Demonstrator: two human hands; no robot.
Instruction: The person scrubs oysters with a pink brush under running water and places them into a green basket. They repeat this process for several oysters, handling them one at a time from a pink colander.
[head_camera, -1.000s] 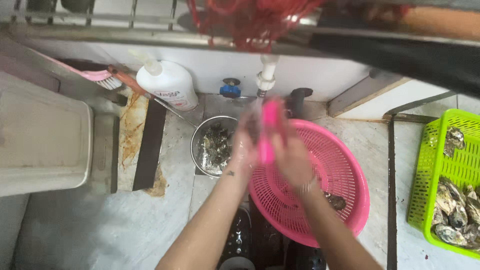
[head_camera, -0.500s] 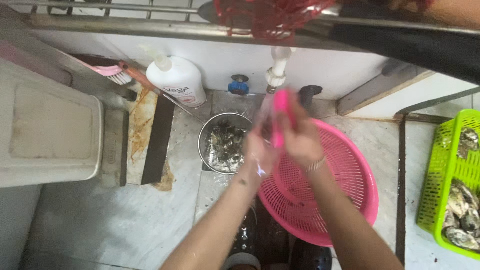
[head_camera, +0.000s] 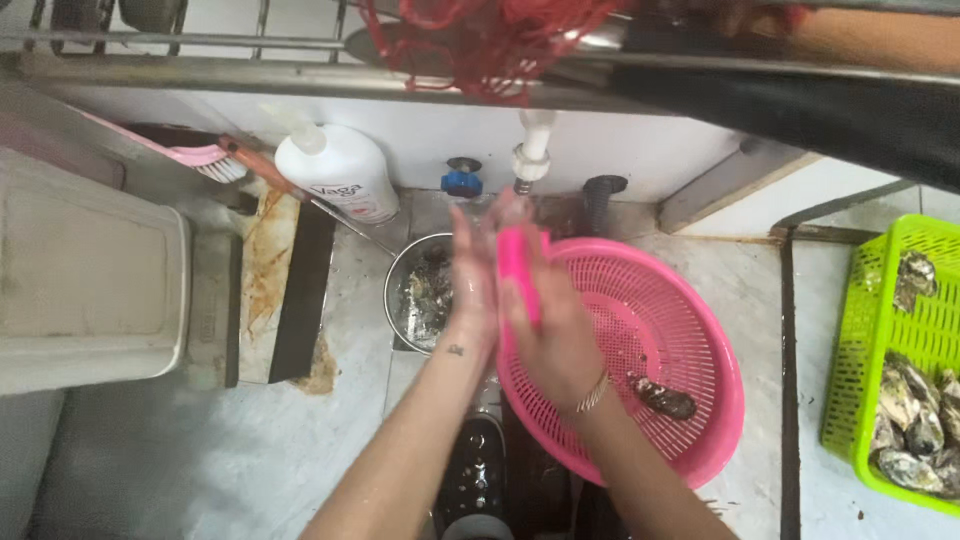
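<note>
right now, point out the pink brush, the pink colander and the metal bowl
pink brush (head_camera: 517, 272), head view, on its pink back
pink colander (head_camera: 668, 322), head view, on its mesh wall
metal bowl (head_camera: 397, 275), head view, on its left rim

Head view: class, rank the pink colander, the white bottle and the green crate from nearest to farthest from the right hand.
1. Pink colander, directly under the right hand.
2. White bottle, back left by the wall.
3. Green crate, far right edge.

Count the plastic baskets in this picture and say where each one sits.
2. A round pink basket lies under the right hand, holding one oyster. A green basket stands at the right edge, cut off by the frame, so more may be hidden.
</note>
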